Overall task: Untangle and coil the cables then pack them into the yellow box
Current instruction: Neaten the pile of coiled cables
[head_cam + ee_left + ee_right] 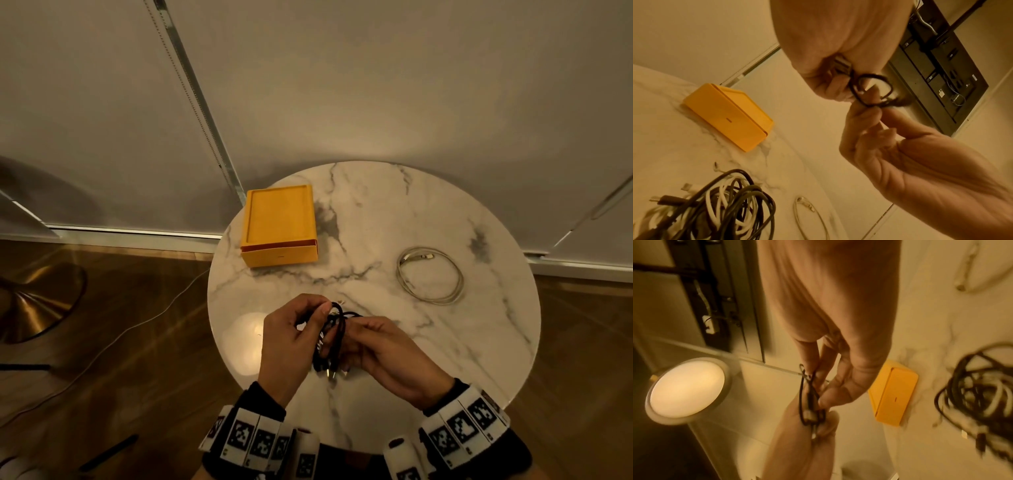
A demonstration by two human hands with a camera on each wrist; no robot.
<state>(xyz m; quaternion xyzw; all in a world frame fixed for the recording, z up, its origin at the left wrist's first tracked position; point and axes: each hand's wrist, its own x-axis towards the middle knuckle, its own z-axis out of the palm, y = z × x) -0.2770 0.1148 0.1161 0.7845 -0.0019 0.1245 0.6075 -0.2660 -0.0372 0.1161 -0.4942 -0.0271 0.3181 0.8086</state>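
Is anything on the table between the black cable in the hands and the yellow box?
Nothing visible: bare marble lies between the black cable and the yellow box. The white coil sits off to the right. The box looks closed, so it needs opening.

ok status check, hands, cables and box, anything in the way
Left hand and right hand both pinch the black cable. White cable coiled on table. Yellow box shut. Tangled cables remain.
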